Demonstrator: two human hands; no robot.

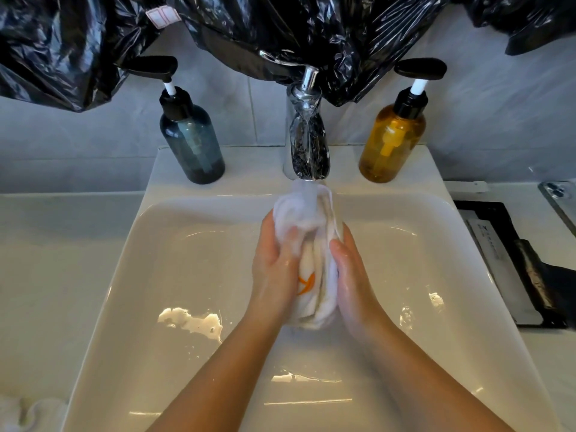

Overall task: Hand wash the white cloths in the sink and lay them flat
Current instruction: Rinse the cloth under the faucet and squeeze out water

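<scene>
Crumpled black plastic sheeting [78, 42] hangs across the tiled wall above a white rectangular ceramic sink [193, 275]. A chrome tap [307, 141] stands at the sink's back rim between 2 pump bottles, a smoky blue one [193, 141] on the left and an amber one [391, 141] on the right. Water runs from the spout onto the top of a bunched white cloth with an orange mark [311, 219], held upright over the basin. The cloth sits sandwiched between both hands. The left hand [276, 269] curls its fingers round the cloth's left side, and the right hand [352, 275] clasps its right side, thumb in front. A patch of white foam [193, 322] lies on the basin floor to the left.
</scene>
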